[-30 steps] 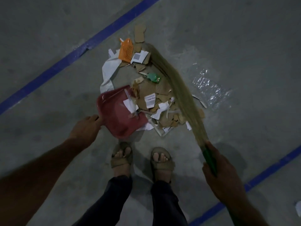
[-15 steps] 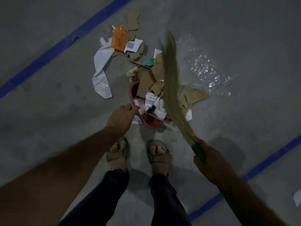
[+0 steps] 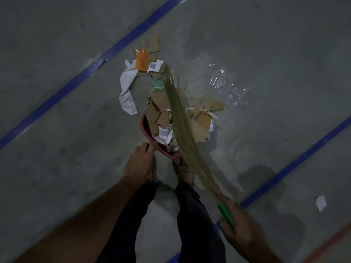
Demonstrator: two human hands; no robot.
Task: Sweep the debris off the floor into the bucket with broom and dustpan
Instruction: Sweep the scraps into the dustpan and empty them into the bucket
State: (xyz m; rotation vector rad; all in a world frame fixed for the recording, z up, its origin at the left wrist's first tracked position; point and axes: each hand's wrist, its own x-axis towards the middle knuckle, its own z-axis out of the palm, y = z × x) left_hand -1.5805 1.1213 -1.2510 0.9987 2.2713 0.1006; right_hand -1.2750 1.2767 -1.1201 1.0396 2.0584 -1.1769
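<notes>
Left hand (image 3: 139, 164) grips the red dustpan (image 3: 146, 130), piled with cardboard scraps (image 3: 158, 111); right hand (image 3: 239, 224) fingers wrapped round the broom (image 3: 182, 118), bristles lying across the heap

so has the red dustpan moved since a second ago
Yes. The red dustpan has slid from left of the debris pile to under its near edge, away from the white plastic bag lying on the floor. The left hand holds it.

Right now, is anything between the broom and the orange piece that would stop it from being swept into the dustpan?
Cardboard scraps and a green piece lie between the orange piece and the dustpan, which is already heaped. The broom tip lies beside them.
</notes>
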